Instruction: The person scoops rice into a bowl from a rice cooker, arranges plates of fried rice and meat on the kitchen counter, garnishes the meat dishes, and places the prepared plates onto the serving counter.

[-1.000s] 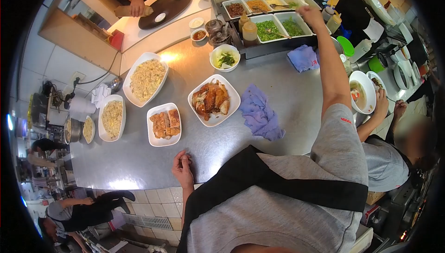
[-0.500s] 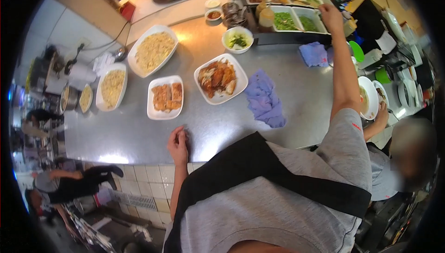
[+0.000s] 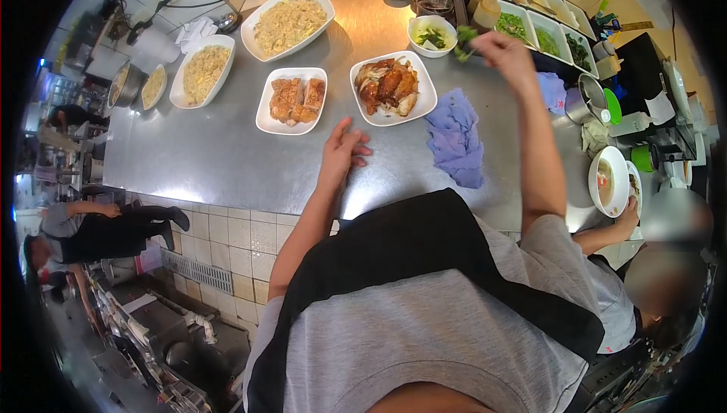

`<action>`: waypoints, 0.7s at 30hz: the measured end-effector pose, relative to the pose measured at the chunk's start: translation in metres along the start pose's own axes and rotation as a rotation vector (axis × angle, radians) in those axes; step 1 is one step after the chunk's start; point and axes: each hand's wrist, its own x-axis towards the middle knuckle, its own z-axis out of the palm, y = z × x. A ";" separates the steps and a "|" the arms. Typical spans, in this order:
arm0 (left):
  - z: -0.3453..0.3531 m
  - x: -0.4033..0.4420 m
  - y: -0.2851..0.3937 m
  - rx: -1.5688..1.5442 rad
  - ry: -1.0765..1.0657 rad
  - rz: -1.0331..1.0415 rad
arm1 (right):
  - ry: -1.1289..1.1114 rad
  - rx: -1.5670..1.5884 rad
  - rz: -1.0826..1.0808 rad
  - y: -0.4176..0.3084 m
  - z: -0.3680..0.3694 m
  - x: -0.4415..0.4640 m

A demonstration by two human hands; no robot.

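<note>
My right hand (image 3: 506, 56) pinches a sprig of leafy green herb (image 3: 464, 43), which looks like cilantro, in the air just right of a small white bowl with green vegetables (image 3: 432, 37). Over the steel counter, my left hand (image 3: 343, 154) is open with its fingers apart and holds nothing. It is nearest to a square white dish of browned, glazed chicken pieces (image 3: 388, 87) and a smaller white dish of sliced fried meat (image 3: 294, 101). A crumpled blue cloth (image 3: 456, 140) lies to the right of the chicken.
White dishes of fried rice (image 3: 291, 25) stand at the back left. Topping trays (image 3: 547, 42) and a squeeze bottle (image 3: 486, 13) are at the back right. A person's hand (image 3: 627, 216) is beside a soup bowl (image 3: 608, 182) on the right. Another person stands at left.
My right hand has moved from the topping trays back toward the left with the green sprig. My left hand has moved forward and right and has opened. The view has shifted.
</note>
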 end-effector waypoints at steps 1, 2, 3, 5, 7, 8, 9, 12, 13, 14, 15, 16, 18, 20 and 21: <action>0.009 0.003 0.002 -0.009 -0.013 -0.010 | 0.026 -0.080 -0.062 -0.006 0.021 -0.010; 0.016 0.006 0.003 -0.018 -0.025 -0.021 | 0.106 -0.207 -0.146 0.009 0.041 -0.007; 0.021 0.009 0.005 -0.027 -0.037 -0.031 | 0.179 -0.292 -0.289 0.006 0.059 -0.012; 0.027 0.013 0.005 -0.039 -0.063 -0.021 | 0.252 -0.419 -0.439 -0.004 0.091 -0.024; 0.028 0.019 0.005 -0.052 -0.089 -0.001 | 0.251 -0.508 -0.454 -0.012 0.118 -0.032; 0.027 0.024 0.003 -0.060 -0.101 0.013 | 0.212 -0.520 -0.455 -0.013 0.129 -0.036; 0.026 0.026 0.003 -0.068 -0.112 0.028 | 0.173 -0.533 -0.456 -0.014 0.139 -0.040; 0.020 0.026 0.006 -0.102 -0.084 -0.021 | 0.029 -0.503 -0.452 -0.022 0.140 -0.048; 0.015 0.024 0.007 -0.083 -0.087 -0.028 | -0.024 -0.481 -0.447 -0.024 0.137 -0.049; 0.008 0.020 0.009 -0.064 -0.089 -0.037 | -0.030 -0.394 -0.479 -0.020 0.133 -0.046; 0.001 0.016 0.011 -0.045 -0.091 -0.047 | -0.034 -0.341 -0.433 -0.018 0.127 -0.043; -0.006 0.014 0.012 -0.030 -0.072 -0.064 | -0.036 -0.289 -0.385 -0.018 0.121 -0.040; -0.017 0.012 0.013 0.055 -0.045 -0.033 | -0.048 -0.262 -0.398 -0.019 0.106 -0.032; -0.029 0.018 0.009 0.175 -0.019 0.069 | -0.137 -0.244 -0.381 -0.013 0.107 -0.022; -0.029 0.018 0.010 0.212 0.021 0.118 | -0.180 -0.234 -0.373 -0.011 0.108 -0.018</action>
